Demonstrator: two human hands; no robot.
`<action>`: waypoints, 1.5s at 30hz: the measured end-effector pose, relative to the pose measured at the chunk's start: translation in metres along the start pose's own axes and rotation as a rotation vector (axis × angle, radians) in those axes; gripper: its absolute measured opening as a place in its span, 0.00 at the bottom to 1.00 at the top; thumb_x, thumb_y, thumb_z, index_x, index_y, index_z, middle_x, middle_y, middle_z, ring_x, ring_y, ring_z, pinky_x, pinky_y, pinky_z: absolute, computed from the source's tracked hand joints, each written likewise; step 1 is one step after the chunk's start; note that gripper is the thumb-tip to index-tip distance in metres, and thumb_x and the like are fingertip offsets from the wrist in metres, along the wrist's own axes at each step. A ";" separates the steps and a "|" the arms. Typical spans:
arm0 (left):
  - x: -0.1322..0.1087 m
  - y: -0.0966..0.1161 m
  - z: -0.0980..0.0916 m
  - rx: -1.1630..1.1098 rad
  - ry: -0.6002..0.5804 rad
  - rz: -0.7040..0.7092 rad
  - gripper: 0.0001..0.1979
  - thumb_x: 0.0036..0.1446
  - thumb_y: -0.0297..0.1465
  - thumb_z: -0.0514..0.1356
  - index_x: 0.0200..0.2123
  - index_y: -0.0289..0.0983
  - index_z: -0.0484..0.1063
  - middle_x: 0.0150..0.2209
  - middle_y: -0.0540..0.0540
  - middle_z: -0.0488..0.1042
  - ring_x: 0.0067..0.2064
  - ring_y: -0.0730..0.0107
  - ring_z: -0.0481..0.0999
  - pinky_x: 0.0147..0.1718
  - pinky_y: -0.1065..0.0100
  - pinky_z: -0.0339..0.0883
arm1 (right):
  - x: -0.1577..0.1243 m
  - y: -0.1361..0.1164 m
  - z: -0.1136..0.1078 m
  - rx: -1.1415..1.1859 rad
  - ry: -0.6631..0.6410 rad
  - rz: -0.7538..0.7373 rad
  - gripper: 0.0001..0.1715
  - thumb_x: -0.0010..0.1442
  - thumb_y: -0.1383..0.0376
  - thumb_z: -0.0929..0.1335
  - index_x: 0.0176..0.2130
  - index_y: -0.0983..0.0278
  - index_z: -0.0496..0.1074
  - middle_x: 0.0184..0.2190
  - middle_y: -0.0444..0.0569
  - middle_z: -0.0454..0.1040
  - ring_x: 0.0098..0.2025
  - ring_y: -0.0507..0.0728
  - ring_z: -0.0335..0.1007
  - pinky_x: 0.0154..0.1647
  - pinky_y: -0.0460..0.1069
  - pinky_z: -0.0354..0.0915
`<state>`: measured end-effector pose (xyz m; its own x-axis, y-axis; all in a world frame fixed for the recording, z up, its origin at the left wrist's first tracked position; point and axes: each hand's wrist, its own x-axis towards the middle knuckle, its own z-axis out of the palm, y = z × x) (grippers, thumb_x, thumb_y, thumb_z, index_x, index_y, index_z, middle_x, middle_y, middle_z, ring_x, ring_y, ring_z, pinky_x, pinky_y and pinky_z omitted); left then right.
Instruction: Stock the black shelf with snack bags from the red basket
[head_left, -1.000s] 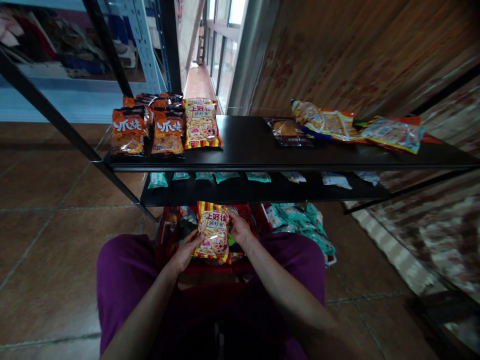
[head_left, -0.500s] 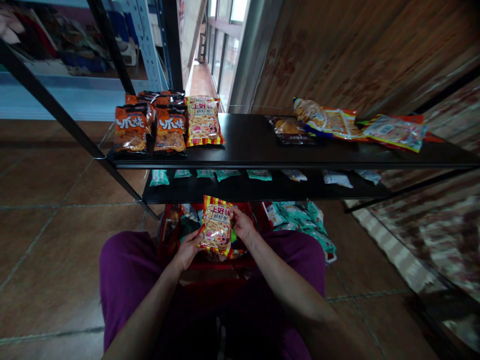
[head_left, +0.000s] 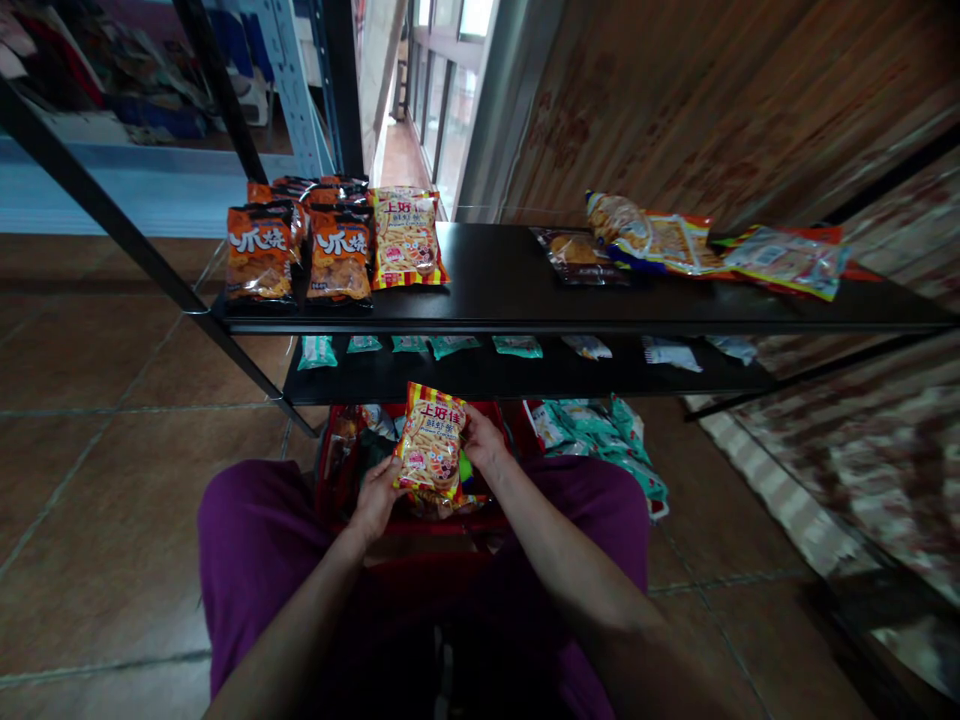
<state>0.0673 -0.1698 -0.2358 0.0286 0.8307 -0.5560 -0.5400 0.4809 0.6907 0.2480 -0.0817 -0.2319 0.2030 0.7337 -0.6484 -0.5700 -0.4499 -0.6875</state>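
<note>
A: Where were the two arms?

B: Both reached forward between the purple-trousered knees (head_left: 251, 520). The left forearm (head_left: 319, 590) slanted up and inward from the lower left, and the right forearm (head_left: 555, 540) ran in from the lower right, so they converged on one thing.

A: Which was?

B: A red-and-yellow snack bag (head_left: 433, 440), held up over a red basket (head_left: 442, 524), just below the front edge of the lower shelf (head_left: 352, 380). Its printed front faced the person, its top leaning a little to the right.

A: And the hands, were they grasping it?

B: Yes, both. The left hand (head_left: 377, 497) gripped the lower left edge, its thumb lying towards the front. The right hand (head_left: 484, 440) held the upper right side, higher than the left, with its fingers bent in at the edge. I couldn't tell how far the fingers went behind the bag.

A: What stood about them?

B: On the upper shelf (head_left: 487, 270), a matching snack bag (head_left: 407, 240) stood just beside some orange bags (head_left: 259, 260); other packets (head_left: 660, 243) lay well apart to the right. Green packets (head_left: 517, 346) rested on the lower shelf, and more green packs (head_left: 592, 430) were heaped near the basket, beyond the right hand.
</note>
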 end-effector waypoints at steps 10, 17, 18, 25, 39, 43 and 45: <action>0.008 0.008 -0.006 -0.171 0.136 -0.038 0.03 0.54 0.25 0.60 0.32 0.32 0.74 0.36 0.42 0.77 0.36 0.67 0.77 0.33 0.65 0.75 | -0.036 0.013 -0.023 -0.203 -0.124 0.182 0.15 0.53 0.56 0.72 0.39 0.61 0.72 0.34 0.47 0.77 0.32 0.53 0.74 0.31 0.49 0.70; 0.010 -0.005 -0.006 -0.201 0.132 -0.064 0.03 0.56 0.25 0.60 0.32 0.32 0.74 0.37 0.43 0.77 0.38 0.67 0.77 0.40 0.61 0.75 | -0.058 0.040 -0.034 -0.111 -0.203 0.231 0.16 0.44 0.66 0.77 0.33 0.64 0.70 0.30 0.48 0.79 0.30 0.54 0.77 0.34 0.49 0.73; 0.010 -0.006 -0.006 -0.204 0.138 -0.069 0.03 0.56 0.25 0.60 0.32 0.32 0.74 0.37 0.43 0.77 0.37 0.67 0.77 0.40 0.61 0.75 | -0.058 0.043 -0.034 -0.108 -0.188 0.230 0.16 0.44 0.68 0.77 0.33 0.64 0.70 0.29 0.48 0.79 0.29 0.54 0.77 0.33 0.48 0.73; 0.007 -0.005 -0.003 -0.211 0.137 -0.047 0.02 0.55 0.26 0.61 0.32 0.33 0.74 0.36 0.43 0.77 0.37 0.69 0.77 0.43 0.61 0.73 | -0.059 0.063 -0.026 -0.043 -0.149 0.221 0.18 0.42 0.73 0.76 0.34 0.63 0.71 0.26 0.45 0.78 0.28 0.52 0.76 0.31 0.46 0.73; 0.009 -0.010 -0.007 -0.225 0.105 -0.002 0.06 0.55 0.29 0.61 0.36 0.32 0.74 0.38 0.41 0.78 0.38 0.67 0.77 0.43 0.61 0.71 | -0.076 0.087 -0.016 0.205 -0.030 0.284 0.09 0.46 0.71 0.75 0.26 0.63 0.71 0.26 0.43 0.77 0.31 0.50 0.75 0.35 0.43 0.70; 0.010 -0.012 -0.009 -0.197 0.112 -0.021 0.07 0.55 0.30 0.62 0.35 0.32 0.74 0.35 0.42 0.78 0.35 0.68 0.77 0.42 0.62 0.71 | -0.079 0.089 -0.014 0.126 -0.102 0.298 0.10 0.45 0.69 0.76 0.28 0.64 0.71 0.25 0.43 0.77 0.29 0.49 0.74 0.33 0.44 0.70; 0.010 -0.013 -0.009 -0.189 0.111 -0.028 0.07 0.53 0.30 0.63 0.34 0.32 0.74 0.34 0.43 0.78 0.34 0.70 0.77 0.41 0.64 0.71 | -0.080 0.090 -0.011 0.086 -0.114 0.295 0.10 0.45 0.68 0.75 0.29 0.64 0.72 0.25 0.44 0.78 0.29 0.50 0.75 0.33 0.45 0.70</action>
<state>0.0671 -0.1701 -0.2542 -0.0416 0.7766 -0.6287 -0.6888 0.4335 0.5811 0.1895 -0.1865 -0.2459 -0.0686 0.6327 -0.7714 -0.6575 -0.6102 -0.4420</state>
